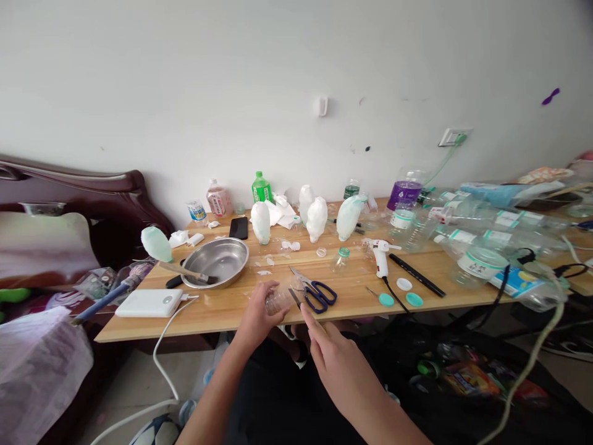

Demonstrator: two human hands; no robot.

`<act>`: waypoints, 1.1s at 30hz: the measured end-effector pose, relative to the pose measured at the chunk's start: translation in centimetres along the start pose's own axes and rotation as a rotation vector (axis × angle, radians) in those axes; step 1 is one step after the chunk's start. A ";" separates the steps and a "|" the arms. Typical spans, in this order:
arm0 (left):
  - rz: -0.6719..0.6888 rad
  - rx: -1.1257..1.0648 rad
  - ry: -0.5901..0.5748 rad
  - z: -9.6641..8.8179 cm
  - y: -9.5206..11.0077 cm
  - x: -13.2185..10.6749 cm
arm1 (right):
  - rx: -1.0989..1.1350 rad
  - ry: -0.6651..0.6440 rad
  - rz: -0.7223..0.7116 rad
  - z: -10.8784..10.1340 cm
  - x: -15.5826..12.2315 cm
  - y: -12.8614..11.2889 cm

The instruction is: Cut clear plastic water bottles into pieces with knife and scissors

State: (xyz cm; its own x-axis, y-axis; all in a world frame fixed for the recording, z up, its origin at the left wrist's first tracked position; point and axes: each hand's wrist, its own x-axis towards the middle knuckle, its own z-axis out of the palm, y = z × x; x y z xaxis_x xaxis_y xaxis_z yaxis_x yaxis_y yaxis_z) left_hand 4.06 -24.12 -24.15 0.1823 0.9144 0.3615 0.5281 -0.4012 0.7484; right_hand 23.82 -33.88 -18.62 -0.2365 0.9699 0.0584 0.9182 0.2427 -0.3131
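My left hand (pixel 258 315) is wrapped round a clear plastic bottle piece (pixel 278 300) lying on its side at the table's front edge. A knife is in my right hand (pixel 336 358), index finger stretched along it. Its dark blade (pixel 294 298) is at the right end of the bottle piece; I cannot tell whether it has cut in. The handle is mostly hidden by my fingers. Just behind lie scissors (pixel 319 298) with dark blue handles. A cut bottle neck with a green cap (pixel 341 256) stands farther back.
A steel bowl (pixel 241 250) with a brush and a white power bank (pixel 149 303) are at left. Behind stand several white-coated shapes (pixel 317 219). A hot glue gun (pixel 380 258), black marker (pixel 417 274) and many plastic bottles (pixel 482 262) are at right.
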 end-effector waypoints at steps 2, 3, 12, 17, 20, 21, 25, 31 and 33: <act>-0.013 -0.005 -0.003 0.0 -0.1 0.1 | -0.082 -0.021 0.015 -0.2 0.0 -0.3; -0.014 -0.006 0.001 0.0 -0.1 0.1 | -0.109 -0.026 0.021 -0.3 -0.1 -0.4; 0.014 0.013 0.021 -0.2 -0.3 0.4 | -0.066 -0.034 0.014 -0.9 0.1 -0.4; 0.033 0.042 0.034 -0.1 0.2 0.5 | -0.045 -0.078 0.034 -2.0 0.4 -0.7; 0.043 0.048 0.030 0.0 0.3 0.4 | -0.074 -0.089 0.023 -2.3 0.5 -1.2; 0.043 0.050 0.029 0.0 0.3 0.3 | -0.091 -0.089 0.020 -2.4 0.5 -1.4; 0.045 0.056 0.019 0.0 0.1 0.2 | -0.206 -0.107 0.034 -2.6 0.6 -2.0; 0.039 0.060 0.019 0.0 0.1 -0.1 | -0.282 -0.153 0.031 -3.6 1.3 -2.9; 0.033 0.057 0.019 0.0 0.2 -0.1 | -0.307 -0.154 0.021 -3.8 1.4 -3.0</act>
State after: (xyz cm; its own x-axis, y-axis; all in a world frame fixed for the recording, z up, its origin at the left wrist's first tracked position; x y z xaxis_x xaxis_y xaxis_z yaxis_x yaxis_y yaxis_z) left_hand 4.17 -24.32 -24.07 0.1851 0.8991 0.3967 0.5689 -0.4272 0.7028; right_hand 21.93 -33.14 -13.99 -0.2402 0.9660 -0.0959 0.9706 0.2403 -0.0114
